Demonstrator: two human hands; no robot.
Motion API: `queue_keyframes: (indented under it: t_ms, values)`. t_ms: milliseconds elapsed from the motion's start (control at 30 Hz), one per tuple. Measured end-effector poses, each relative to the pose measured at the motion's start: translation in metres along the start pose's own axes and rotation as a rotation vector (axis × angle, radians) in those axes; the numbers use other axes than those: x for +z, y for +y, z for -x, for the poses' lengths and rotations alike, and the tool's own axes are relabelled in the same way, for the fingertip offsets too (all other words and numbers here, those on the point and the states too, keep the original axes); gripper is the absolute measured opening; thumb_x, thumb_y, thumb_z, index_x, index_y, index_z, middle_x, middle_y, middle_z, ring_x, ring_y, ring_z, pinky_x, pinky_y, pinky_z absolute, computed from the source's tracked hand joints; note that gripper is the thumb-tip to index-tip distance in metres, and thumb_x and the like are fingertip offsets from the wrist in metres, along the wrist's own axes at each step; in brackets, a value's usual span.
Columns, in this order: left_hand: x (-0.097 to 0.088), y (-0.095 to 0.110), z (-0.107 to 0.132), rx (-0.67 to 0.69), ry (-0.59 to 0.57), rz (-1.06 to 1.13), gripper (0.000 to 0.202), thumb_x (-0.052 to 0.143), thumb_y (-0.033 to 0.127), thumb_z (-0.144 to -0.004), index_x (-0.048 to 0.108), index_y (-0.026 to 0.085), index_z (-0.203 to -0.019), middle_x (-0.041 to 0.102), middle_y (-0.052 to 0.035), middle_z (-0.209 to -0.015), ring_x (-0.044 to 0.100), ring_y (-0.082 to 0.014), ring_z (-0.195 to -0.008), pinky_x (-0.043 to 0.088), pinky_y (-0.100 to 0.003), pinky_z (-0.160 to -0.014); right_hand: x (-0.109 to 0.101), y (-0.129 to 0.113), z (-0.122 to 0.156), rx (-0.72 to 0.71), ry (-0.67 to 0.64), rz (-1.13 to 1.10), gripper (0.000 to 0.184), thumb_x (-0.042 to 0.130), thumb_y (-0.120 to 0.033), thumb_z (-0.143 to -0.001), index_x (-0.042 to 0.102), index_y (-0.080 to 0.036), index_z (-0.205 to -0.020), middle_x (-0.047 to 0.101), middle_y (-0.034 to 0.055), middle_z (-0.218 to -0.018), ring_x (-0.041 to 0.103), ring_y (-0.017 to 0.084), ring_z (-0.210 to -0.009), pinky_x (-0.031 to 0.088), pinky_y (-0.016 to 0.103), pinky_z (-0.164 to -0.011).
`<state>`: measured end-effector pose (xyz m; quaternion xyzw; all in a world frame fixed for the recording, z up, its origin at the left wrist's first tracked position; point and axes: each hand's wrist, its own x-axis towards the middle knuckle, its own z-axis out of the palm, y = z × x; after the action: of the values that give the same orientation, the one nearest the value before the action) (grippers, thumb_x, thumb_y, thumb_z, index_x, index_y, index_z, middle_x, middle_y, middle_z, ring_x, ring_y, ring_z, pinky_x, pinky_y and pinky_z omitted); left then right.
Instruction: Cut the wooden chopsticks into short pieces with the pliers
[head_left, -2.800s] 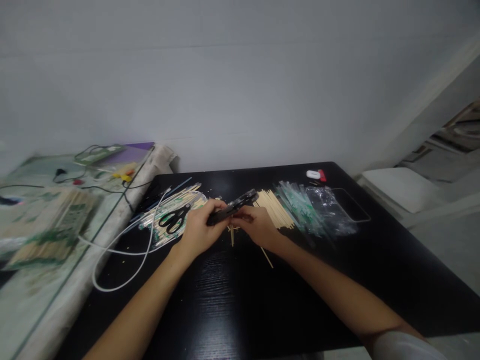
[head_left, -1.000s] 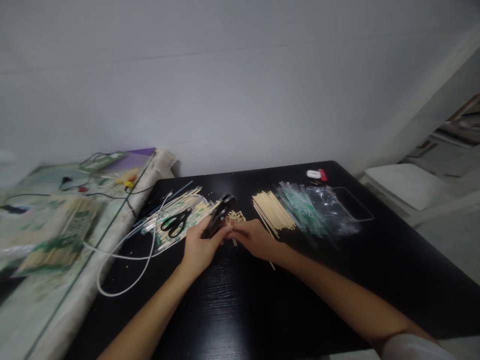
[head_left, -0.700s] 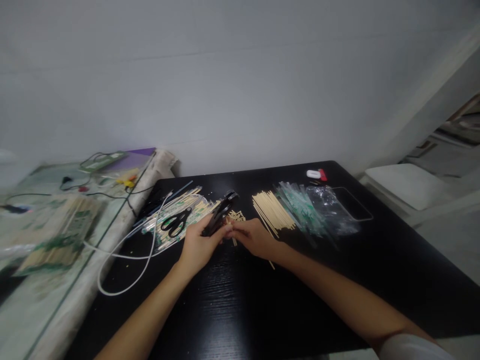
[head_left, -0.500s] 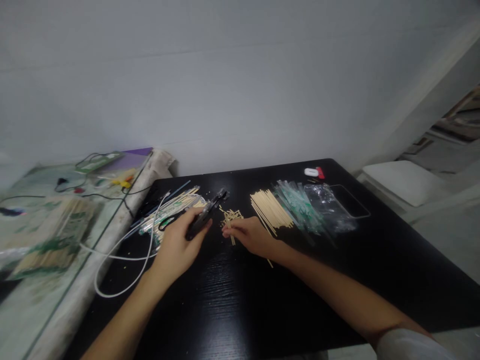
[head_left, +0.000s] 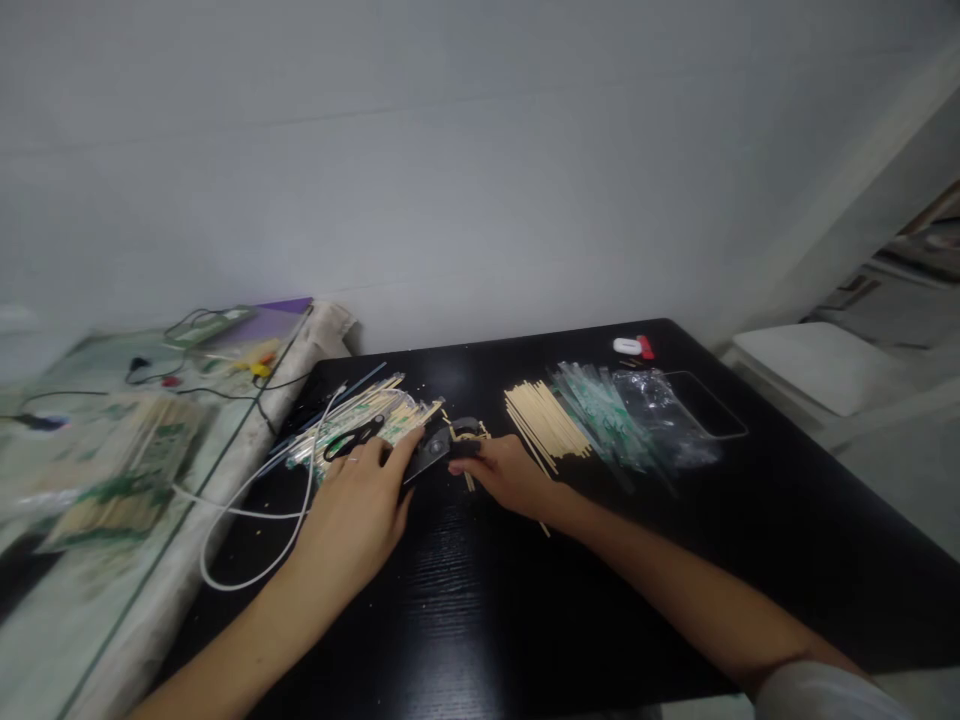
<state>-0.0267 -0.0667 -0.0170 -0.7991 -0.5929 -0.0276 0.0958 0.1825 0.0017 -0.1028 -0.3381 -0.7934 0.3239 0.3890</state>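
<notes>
My left hand (head_left: pixel 352 500) lies low over the black table (head_left: pixel 600 600) with its fingers stretched out. Its thumb rests against a black hand cutter (head_left: pixel 433 450) that lies on the table. My right hand (head_left: pixel 504 472) is closed in a pinch, and its fingertips meet the cutter's front end. What they pinch is hidden. Short cut wooden stick pieces (head_left: pixel 471 478) lie around the right hand. Black scissors (head_left: pixel 354 438) rest on a heap of wrapped sticks (head_left: pixel 375 420) just beyond my left fingers.
A row of bare wooden sticks (head_left: pixel 544 420), green-printed wrappers (head_left: pixel 600 408) and a clear plastic bag (head_left: pixel 664 415) lie to the right. A white cable (head_left: pixel 296 500) loops at the left. A glass-topped side table (head_left: pixel 112 450) holds wires and bundles.
My left hand has lowered the cutter from a raised grip onto the table and spread its fingers. The right hand stayed by the cut pieces and now touches the cutter's tip.
</notes>
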Motion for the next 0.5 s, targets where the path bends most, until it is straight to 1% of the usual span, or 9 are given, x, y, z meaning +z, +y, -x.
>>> queue_keyframes:
  t_ms: [133,300,400,500]
  values:
    - [0.001,0.006,0.000,-0.002,-0.017,-0.031,0.058,0.056,0.023,-0.095,0.047,0.020,-0.153,0.066,-0.0148,-0.107,0.067,-0.0343,-0.094,0.054,-0.048,-0.083,-0.001,-0.001,0.000,-0.024,0.007,0.002,0.016,0.067,-0.023,-0.097,0.078,-0.019,-0.086,0.079,0.0017,-0.080,0.072,0.015,-0.073,0.048,0.023,-0.069]
    - [-0.003,0.006,0.002,0.011,-0.046,-0.075,0.054,0.051,0.030,-0.099,0.049,0.019,-0.152,0.067,-0.0155,-0.101,0.068,-0.0335,-0.084,0.054,-0.048,-0.078,0.001,0.002,0.000,-0.035,0.018,0.005,0.013,0.069,-0.020,-0.095,0.078,-0.019,-0.086,0.079,0.0015,-0.079,0.071,0.015,-0.072,0.046,0.023,-0.068]
    - [-0.005,0.008,0.003,0.018,-0.043,-0.102,0.054,0.050,0.035,-0.101,0.049,0.019,-0.153,0.067,-0.0152,-0.100,0.069,-0.0349,-0.088,0.054,-0.049,-0.079,0.002,0.003,0.000,-0.034,0.015,0.022,0.013,0.069,-0.021,-0.095,0.078,-0.019,-0.085,0.078,0.0007,-0.078,0.070,0.015,-0.070,0.046,0.023,-0.067]
    - [-0.008,0.012,0.003,-0.004,-0.083,-0.140,0.055,0.048,0.036,-0.102,0.047,0.019,-0.154,0.067,-0.0155,-0.102,0.069,-0.0349,-0.091,0.055,-0.049,-0.082,0.002,0.002,0.000,-0.035,0.016,0.021,0.013,0.068,-0.020,-0.095,0.078,-0.019,-0.086,0.079,0.0015,-0.079,0.071,0.015,-0.071,0.047,0.023,-0.069]
